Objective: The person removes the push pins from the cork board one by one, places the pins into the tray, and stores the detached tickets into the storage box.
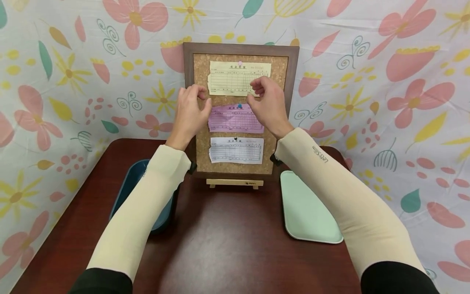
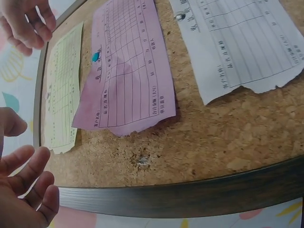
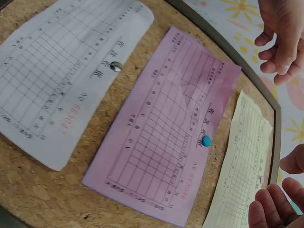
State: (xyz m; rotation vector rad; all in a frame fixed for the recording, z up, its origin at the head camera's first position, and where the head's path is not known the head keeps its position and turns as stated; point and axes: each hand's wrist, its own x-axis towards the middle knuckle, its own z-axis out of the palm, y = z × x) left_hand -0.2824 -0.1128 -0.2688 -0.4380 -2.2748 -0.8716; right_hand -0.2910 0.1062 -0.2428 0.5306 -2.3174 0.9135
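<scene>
Dark wooden table (image 1: 227, 245) carries a mint tray (image 1: 306, 208) and a cork board (image 1: 240, 110). Left hand (image 1: 191, 112) and right hand (image 1: 268, 104) hover empty, fingers loosely curled, before the pinned yellow form (image 1: 235, 77).

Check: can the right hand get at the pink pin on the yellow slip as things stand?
Probably yes. The right hand hovers in front of the cork board, just below the yellow slip, holding nothing. The pink pin sits at the slip's top edge, uncovered, and the left hand is off to the side.
</scene>
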